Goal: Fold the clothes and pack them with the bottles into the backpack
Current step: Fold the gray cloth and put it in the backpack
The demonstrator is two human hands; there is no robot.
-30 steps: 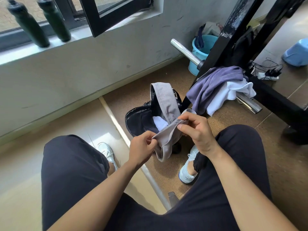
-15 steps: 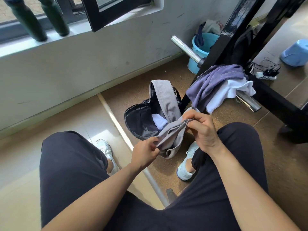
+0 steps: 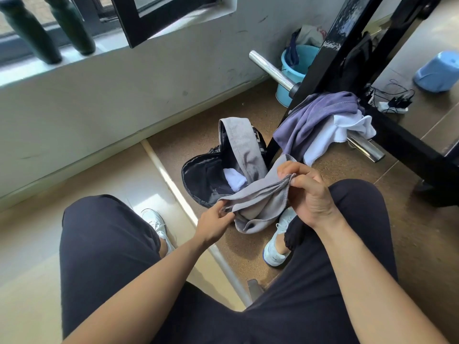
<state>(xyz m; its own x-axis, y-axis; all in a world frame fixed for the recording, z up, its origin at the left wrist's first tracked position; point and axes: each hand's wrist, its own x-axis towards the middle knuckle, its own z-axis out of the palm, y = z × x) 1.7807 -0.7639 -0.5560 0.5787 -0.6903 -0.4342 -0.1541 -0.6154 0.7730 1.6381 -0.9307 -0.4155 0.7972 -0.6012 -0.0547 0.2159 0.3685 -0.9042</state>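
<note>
A seated person is holding a grey garment (image 3: 258, 197) just in front of the open backpack (image 3: 196, 175). The left hand (image 3: 214, 223) is pinching one edge and the right hand (image 3: 308, 194) is gripping the bunched other edge. Loose cloth is sagging beneath, so a slipping pinch could be undoing the fold.

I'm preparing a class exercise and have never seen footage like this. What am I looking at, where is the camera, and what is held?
No machine here: a seated person wears a head camera, so the view looks down at their own hands. The left hand and right hand each pinch a grey garment above an open dark backpack on the floor, which already holds something white. A purple garment and a white garment hang over a metal bar on the right. Two dark bottles stand on the windowsill.
</note>
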